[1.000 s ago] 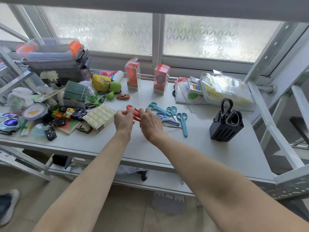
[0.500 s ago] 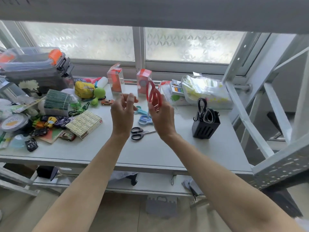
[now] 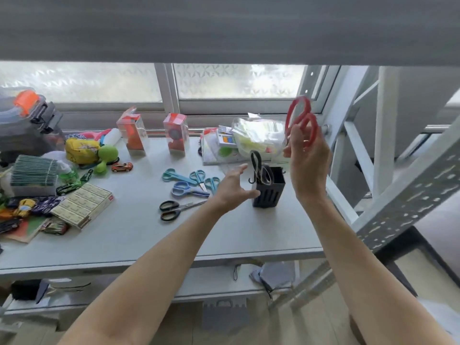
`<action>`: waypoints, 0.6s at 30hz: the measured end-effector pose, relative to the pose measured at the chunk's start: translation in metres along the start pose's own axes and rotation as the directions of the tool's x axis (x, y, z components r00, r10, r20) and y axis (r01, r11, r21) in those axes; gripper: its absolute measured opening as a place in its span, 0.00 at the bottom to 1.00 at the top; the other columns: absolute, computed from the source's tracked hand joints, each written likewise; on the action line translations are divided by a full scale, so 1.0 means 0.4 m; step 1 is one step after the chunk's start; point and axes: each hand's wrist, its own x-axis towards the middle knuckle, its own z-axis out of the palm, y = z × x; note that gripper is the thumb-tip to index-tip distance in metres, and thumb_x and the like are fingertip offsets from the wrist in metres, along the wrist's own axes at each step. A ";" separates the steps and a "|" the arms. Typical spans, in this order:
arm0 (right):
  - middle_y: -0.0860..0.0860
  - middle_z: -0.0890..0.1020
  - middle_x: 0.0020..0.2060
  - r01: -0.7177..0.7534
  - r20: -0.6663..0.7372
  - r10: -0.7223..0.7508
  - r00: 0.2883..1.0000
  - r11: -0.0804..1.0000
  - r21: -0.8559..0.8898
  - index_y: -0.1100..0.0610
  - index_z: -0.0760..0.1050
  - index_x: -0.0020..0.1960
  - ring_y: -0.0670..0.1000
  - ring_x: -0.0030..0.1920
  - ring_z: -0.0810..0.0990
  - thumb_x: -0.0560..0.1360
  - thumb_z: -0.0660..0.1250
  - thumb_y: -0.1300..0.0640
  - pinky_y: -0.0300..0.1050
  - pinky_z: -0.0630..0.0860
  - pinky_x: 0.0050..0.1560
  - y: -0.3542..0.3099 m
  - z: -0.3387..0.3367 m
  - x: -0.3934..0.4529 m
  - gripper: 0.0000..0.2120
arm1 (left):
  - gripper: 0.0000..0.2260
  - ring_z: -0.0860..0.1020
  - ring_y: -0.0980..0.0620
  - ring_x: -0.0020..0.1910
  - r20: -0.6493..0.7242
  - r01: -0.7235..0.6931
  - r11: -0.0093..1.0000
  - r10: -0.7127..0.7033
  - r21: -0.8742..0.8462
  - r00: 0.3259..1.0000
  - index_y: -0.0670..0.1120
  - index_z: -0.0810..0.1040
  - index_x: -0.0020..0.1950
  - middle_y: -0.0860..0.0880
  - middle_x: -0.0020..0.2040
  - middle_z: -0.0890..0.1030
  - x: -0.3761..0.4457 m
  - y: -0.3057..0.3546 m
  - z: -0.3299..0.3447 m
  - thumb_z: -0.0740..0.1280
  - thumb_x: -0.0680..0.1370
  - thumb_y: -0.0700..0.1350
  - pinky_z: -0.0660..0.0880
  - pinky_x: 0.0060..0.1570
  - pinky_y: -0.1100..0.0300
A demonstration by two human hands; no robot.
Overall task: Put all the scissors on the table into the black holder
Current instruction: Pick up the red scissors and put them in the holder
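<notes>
Red scissors (image 3: 301,123) now lifted up and right, above the black holder (image 3: 270,192), away from mid-table half a second ago.
Pinched handles-up in the right hand (image 3: 308,165); left hand (image 3: 234,188) wide, reaching beside the holder. One pair already inside; black scissors (image 3: 174,209) and four blue or teal pairs (image 3: 191,183) still on the table (image 3: 149,240).

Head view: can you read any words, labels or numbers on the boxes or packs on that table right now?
None can be read.
Cream box: red mark on its end, print too small.
Two orange cartons: graphics only, blurred.
Yellow pouch: print blurred.
Packet with coloured squares: too small to read.
</notes>
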 end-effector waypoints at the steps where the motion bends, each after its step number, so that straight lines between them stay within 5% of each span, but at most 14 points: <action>1: 0.51 0.84 0.42 -0.019 0.037 0.021 0.999 0.999 -0.049 0.59 0.74 0.60 0.50 0.34 0.84 0.83 0.58 0.49 0.50 0.84 0.37 0.017 -0.008 -0.003 0.16 | 0.40 0.74 0.43 0.67 0.018 0.003 1.000 -0.002 -0.006 1.000 0.47 0.59 0.78 0.45 0.76 0.65 0.013 0.010 0.012 0.75 0.71 0.47 0.72 0.67 0.47; 5: 0.51 0.84 0.35 -0.042 0.147 0.071 0.987 0.980 -0.193 0.61 0.77 0.52 0.51 0.31 0.84 0.84 0.55 0.48 0.54 0.83 0.36 0.075 -0.006 -0.021 0.18 | 0.35 0.75 0.43 0.64 0.018 0.026 0.999 -0.026 -0.022 1.000 0.46 0.67 0.73 0.46 0.71 0.71 0.044 0.030 0.039 0.77 0.69 0.44 0.77 0.61 0.45; 11: 0.57 0.85 0.37 -0.005 0.291 0.105 0.951 0.946 -0.324 0.63 0.78 0.54 0.54 0.32 0.84 0.83 0.57 0.49 0.53 0.82 0.40 0.135 0.033 -0.047 0.19 | 0.26 0.78 0.46 0.59 -0.052 -0.028 0.997 0.025 -0.071 0.998 0.46 0.72 0.68 0.48 0.64 0.78 0.038 0.026 0.039 0.73 0.70 0.40 0.78 0.57 0.44; 18: 0.55 0.83 0.34 0.079 0.421 0.120 0.899 0.901 -0.426 0.56 0.80 0.48 0.59 0.36 0.80 0.82 0.52 0.41 0.46 0.68 0.35 0.156 0.029 -0.048 0.25 | 0.25 0.80 0.42 0.57 -0.064 -0.061 0.991 0.054 -0.118 0.997 0.44 0.74 0.68 0.46 0.63 0.79 0.032 0.023 0.042 0.73 0.71 0.39 0.77 0.59 0.42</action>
